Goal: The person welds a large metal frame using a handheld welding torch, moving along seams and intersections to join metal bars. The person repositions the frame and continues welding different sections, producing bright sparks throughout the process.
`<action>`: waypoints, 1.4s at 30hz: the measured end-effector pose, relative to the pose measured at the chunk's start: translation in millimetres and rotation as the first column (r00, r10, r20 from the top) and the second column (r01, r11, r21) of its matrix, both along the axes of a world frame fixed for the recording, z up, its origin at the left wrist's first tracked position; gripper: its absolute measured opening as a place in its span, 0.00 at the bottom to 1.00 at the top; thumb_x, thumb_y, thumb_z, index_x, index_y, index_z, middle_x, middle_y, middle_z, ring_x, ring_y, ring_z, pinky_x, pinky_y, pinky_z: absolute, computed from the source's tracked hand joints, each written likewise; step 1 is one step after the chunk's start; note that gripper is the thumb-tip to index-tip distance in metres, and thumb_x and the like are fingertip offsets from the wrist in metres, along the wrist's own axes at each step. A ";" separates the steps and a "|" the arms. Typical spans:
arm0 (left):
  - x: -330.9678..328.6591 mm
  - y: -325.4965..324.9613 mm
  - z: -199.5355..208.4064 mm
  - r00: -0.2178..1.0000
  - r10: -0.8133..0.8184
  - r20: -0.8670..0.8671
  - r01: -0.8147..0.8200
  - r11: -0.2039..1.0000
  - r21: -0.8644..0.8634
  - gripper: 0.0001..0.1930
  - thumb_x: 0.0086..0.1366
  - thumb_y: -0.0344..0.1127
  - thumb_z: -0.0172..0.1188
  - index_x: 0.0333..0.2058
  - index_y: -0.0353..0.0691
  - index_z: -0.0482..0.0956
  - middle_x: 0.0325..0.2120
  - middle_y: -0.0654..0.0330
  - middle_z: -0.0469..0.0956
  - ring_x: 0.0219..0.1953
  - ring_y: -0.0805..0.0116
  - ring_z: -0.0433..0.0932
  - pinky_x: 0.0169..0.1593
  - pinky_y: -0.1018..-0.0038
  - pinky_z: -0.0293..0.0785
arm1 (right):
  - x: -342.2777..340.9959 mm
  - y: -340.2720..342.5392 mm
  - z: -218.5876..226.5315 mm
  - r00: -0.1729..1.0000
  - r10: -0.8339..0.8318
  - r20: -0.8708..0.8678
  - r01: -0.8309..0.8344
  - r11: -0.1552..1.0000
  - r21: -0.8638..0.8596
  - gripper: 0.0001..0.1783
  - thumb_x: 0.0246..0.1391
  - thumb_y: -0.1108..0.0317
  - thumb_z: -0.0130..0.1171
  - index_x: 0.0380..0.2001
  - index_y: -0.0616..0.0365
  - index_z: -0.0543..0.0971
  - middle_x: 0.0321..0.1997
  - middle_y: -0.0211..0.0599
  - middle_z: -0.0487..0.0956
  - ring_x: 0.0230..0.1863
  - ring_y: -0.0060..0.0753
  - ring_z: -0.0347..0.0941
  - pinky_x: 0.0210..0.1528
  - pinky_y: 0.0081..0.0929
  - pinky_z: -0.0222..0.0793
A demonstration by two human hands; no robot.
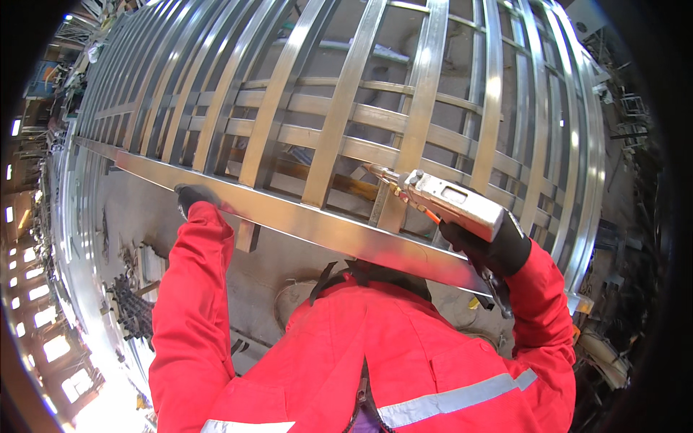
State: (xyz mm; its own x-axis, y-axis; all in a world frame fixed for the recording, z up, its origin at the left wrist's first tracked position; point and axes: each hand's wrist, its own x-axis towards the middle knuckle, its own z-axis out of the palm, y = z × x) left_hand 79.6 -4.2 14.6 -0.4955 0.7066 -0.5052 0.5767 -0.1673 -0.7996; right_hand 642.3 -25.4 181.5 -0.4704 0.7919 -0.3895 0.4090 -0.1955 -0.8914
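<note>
A shiny metal frame of long parallel bars, joined by crosswise bars, spreads out in front of me. Its near edge is a wide metal rail. My left hand, in a dark glove, is closed on this rail at the left; its fingertips are partly hidden. With my right hand, also dark-gloved, I grip a handheld welding gun with a pale boxy body. Its narrow copper-coloured nozzle points left and away, over the bars just beyond the rail. Whether the tip touches metal I cannot tell.
Under the frame, a short square tube end sticks out below the rail near my left hand. Dark stacked parts lie on the floor at left. Cluttered material lines the far left and right sides. A cable loops on the floor close to my body.
</note>
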 end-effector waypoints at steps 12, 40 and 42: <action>21.4 -2.1 11.1 0.212 -0.139 0.967 -0.889 -0.439 0.131 0.47 0.67 0.73 0.33 0.49 0.29 0.81 0.48 0.38 0.80 0.51 0.38 0.79 0.55 0.50 0.71 | -9.2 -13.8 -2.1 0.987 -0.161 0.027 0.159 0.985 0.062 0.16 0.58 0.65 0.64 0.46 0.62 0.78 0.28 0.31 0.79 0.26 0.23 0.75 0.28 0.25 0.71; 127.1 -33.3 -15.2 0.287 -0.361 0.887 -0.852 -0.520 0.064 0.31 0.70 0.57 0.41 0.43 0.35 0.83 0.41 0.41 0.83 0.41 0.41 0.82 0.44 0.52 0.78 | 31.0 -5.5 9.3 0.996 -0.028 -0.081 0.027 1.000 -0.009 0.19 0.57 0.62 0.61 0.49 0.62 0.77 0.30 0.33 0.80 0.24 0.26 0.75 0.25 0.27 0.73; 128.3 -31.2 -13.3 0.256 -0.293 0.921 -0.836 -0.545 0.059 0.30 0.70 0.56 0.41 0.45 0.34 0.82 0.41 0.42 0.83 0.42 0.41 0.81 0.46 0.52 0.76 | 49.4 -2.0 40.7 0.994 -0.056 -0.093 0.050 0.997 -0.066 0.17 0.60 0.61 0.60 0.47 0.61 0.78 0.31 0.33 0.81 0.24 0.26 0.76 0.27 0.27 0.73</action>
